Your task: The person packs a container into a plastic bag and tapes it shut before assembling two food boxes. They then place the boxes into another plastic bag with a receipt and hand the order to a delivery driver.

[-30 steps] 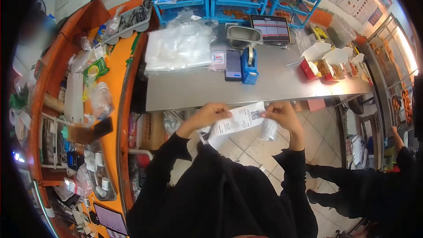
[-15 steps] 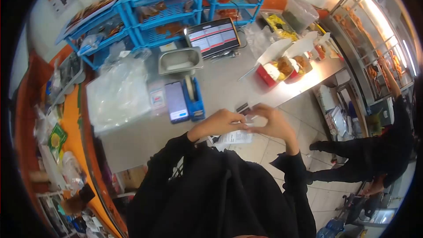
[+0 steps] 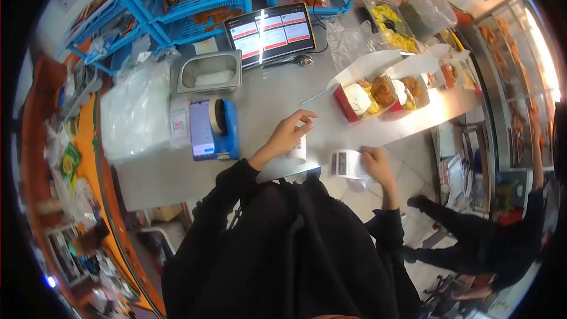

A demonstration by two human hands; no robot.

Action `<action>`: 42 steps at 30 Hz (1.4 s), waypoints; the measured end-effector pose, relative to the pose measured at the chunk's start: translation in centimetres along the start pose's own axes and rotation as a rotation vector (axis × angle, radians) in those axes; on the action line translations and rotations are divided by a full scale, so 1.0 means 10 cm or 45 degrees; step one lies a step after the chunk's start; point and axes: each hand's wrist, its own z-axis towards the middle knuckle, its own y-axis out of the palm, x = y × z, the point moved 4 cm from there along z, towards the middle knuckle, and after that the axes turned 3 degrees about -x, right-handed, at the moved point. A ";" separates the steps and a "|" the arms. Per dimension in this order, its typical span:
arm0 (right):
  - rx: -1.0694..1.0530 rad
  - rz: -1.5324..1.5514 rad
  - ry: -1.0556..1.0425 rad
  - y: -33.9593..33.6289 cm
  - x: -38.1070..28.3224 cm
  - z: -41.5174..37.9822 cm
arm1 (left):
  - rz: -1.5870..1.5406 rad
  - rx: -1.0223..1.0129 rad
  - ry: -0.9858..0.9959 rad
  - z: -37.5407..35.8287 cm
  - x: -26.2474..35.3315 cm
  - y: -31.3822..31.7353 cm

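Observation:
My right hand [image 3: 379, 167] grips a curled white printed receipt [image 3: 348, 164] by its right edge, over the counter's front edge. My left hand [image 3: 288, 134] is over the steel counter, its fingers loosely bent and apart. A second curled paper slip [image 3: 297, 152] with print on it shows just below that hand; whether they touch is hard to tell. Left of my hands stand a blue tape dispenser [image 3: 227, 142] and a phone [image 3: 201, 130]. Beyond them to the right are two open red-and-white food boxes [image 3: 348, 106] with rice and fried chicken.
A tablet [image 3: 271, 36] stands at the back beside a steel pan [image 3: 209, 72]. Plastic bags [image 3: 136, 106] lie at the left, below blue racks [image 3: 195, 0]. At the right, a co-worker [image 3: 502, 230] reaches into a lit food cabinet [image 3: 520, 83].
My hands were together at the paper and have parted. The left moved up and left; the right moved slightly right and down with the receipt. The camera view has shifted.

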 end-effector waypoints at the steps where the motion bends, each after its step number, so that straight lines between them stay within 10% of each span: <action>1: -0.078 0.079 -0.003 0.05 -0.12 0.08 | 0.034 0.019 0.019 0.05 0.02 0.13; 9: -0.544 0.389 0.003 0.04 0.27 0.44 | 0.328 0.231 -0.171 0.29 0.11 0.76; 14: -0.238 0.479 0.093 -0.45 0.75 0.30 | 0.478 -0.573 -0.469 0.14 -0.34 0.48; 17: -0.289 0.515 0.279 -0.32 1.18 0.21 | 0.745 -0.350 -0.513 0.38 -0.53 0.28; 23: 0.038 -0.592 0.112 -0.31 1.32 0.01 | 1.107 0.058 -0.305 0.68 -0.61 0.56; 25: 0.012 -0.578 0.144 -0.44 1.15 0.06 | 1.412 0.367 0.144 0.60 -0.44 0.70; 30: 0.313 -0.592 -0.295 -0.49 0.67 0.44 | 1.514 0.260 0.034 0.32 -0.66 1.07; 42: 0.261 -0.535 -0.420 -0.55 0.53 0.90 | 1.441 0.321 0.049 0.40 -0.75 1.08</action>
